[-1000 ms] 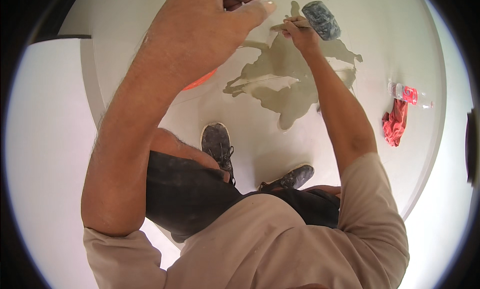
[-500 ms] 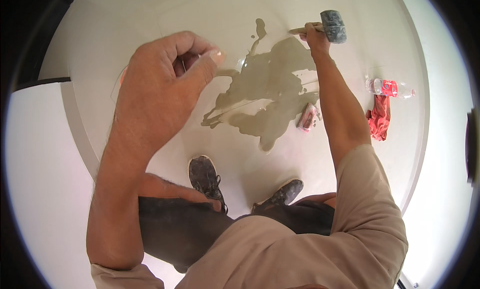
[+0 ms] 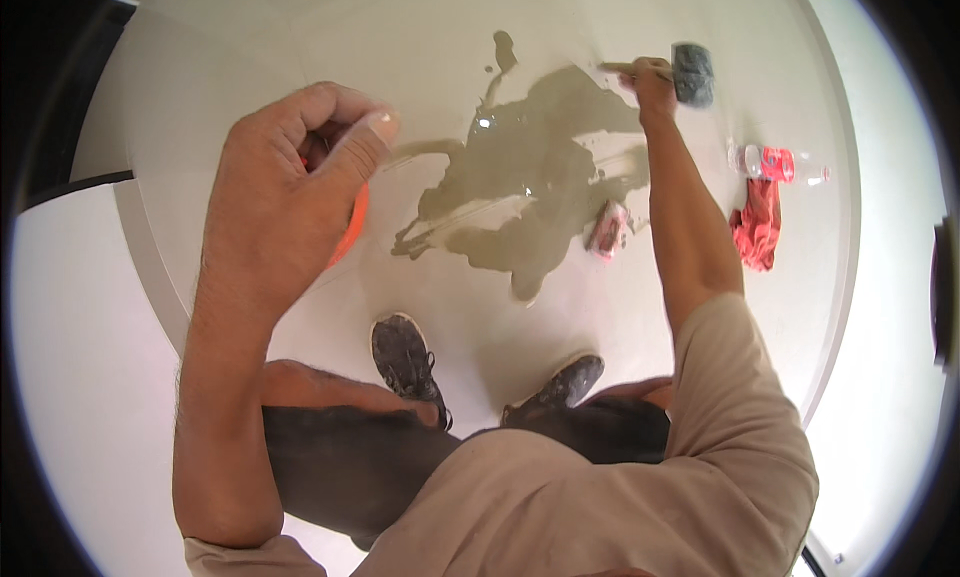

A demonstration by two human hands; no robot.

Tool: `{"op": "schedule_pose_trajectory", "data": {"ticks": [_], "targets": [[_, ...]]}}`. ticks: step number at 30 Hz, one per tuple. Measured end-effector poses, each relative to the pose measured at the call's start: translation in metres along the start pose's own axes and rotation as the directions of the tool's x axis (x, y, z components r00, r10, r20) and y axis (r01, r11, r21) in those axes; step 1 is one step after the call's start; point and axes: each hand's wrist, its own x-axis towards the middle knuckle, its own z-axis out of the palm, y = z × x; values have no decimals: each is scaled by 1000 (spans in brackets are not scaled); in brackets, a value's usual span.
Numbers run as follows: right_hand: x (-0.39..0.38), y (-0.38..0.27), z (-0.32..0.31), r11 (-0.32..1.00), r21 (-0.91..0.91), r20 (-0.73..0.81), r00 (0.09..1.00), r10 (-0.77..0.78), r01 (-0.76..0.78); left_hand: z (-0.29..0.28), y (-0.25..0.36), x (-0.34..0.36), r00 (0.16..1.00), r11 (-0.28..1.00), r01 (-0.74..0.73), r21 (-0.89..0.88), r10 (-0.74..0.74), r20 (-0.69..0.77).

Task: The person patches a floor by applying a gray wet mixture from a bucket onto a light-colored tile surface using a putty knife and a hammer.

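Beyond my knees a grey-green wet patch [image 3: 525, 177] spreads over the pale tiled floor [image 3: 400, 37]. My right hand [image 3: 652, 87] grips a mallet [image 3: 694, 74] by its light handle, the dark, grey-smeared head to the right, above the patch's upper right. My left hand [image 3: 288, 182] is raised left of the patch, fingers curled and thumb drawn to them; I cannot make out what, if anything, they hold. An orange object [image 3: 347, 237] is mostly hidden behind it. A small pinkish block [image 3: 608, 229] lies at the patch's right edge.
A clear bottle [image 3: 776, 163] with red label lies at the right, just above a crumpled red cloth [image 3: 760, 227]. My shoes [image 3: 400, 355] are below the patch. A raised white edge [image 3: 75, 297] runs at the left, dark trim [image 3: 85, 182] along it.
My left hand has moved down and left. My right hand and mallet have shifted right, lower than half a second ago. The pinkish block, mostly hidden a second ago, now shows.
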Motion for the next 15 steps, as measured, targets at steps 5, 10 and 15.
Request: {"op": "schedule_pose_trajectory", "data": {"ticks": [5, 10, 15], "targets": [[-5, 9, -20, 998, 14, 10, 998, 56, -57, 2, 4, 1, 1000, 1000, -6, 16, 5, 27], [-10, 10, -37, 989, -144, -61, 998, -35, 26, 7, 14, -3, 999, 995, 13, 100, -16, 35], [-6, 11, -30, 990, -15, -33, 990, -139, 139, 10, 16, -15, 999, 997, -31, 69, 32, -18]]}}
